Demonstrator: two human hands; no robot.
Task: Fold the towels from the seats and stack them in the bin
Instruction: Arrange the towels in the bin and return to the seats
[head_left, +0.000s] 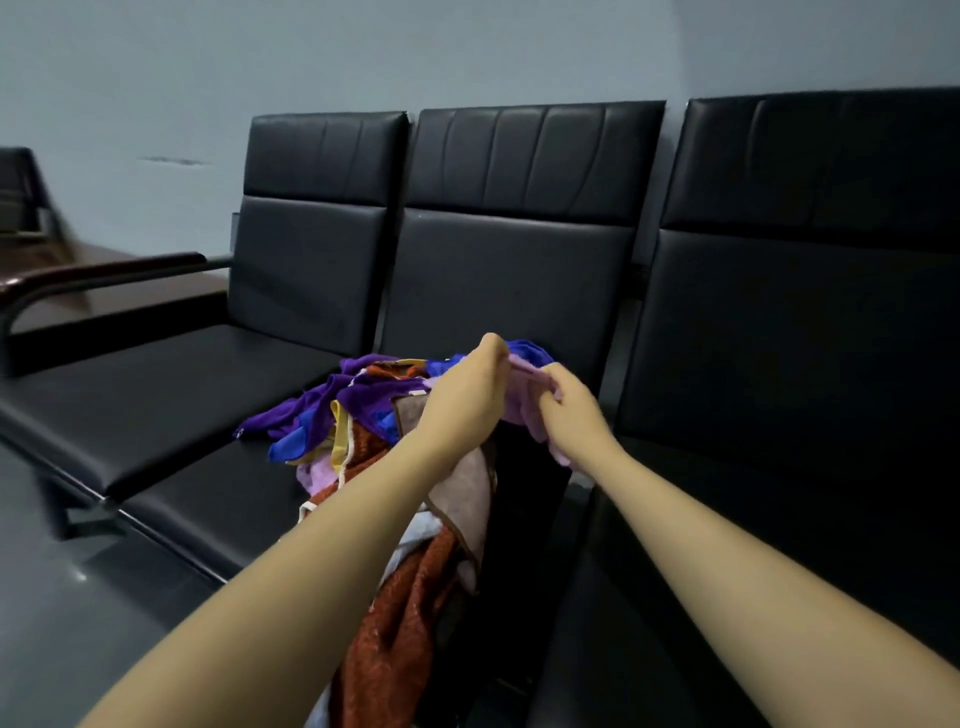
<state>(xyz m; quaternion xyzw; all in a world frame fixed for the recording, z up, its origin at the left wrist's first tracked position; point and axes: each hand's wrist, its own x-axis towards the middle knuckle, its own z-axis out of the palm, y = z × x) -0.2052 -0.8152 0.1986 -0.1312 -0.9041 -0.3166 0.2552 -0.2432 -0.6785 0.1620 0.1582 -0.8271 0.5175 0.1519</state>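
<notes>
I had both hands, left (470, 397) & right (563, 397), pinched shut on the pink towel (524, 402), held over the towel pile (363, 410) on the middle seat (218, 499).

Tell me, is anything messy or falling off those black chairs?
Yes. The towels lie in a jumbled, unfolded heap on the middle seat, and an orange one spills over the front edge. The left hand and right hand pinch a pink towel. No bin is in view.
</notes>
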